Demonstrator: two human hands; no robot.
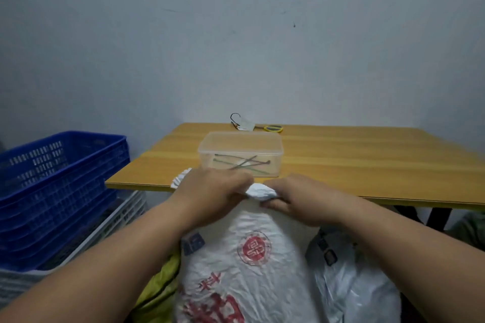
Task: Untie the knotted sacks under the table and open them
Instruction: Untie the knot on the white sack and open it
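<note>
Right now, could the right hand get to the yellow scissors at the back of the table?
Probably not freely: the right hand grips the white sack's neck, and the scissors lie beyond the clear box.

Just beyond our hands we see a yellow wooden table (341,155). On it, directly past our fingers, sits a clear plastic rectangular box (241,152) with cable ties inside. Farther off lie yellow-handled scissors (273,128) and a white tag (245,124) beside a black hook.

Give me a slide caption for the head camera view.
Both hands grip the sack's knotted neck.
</note>
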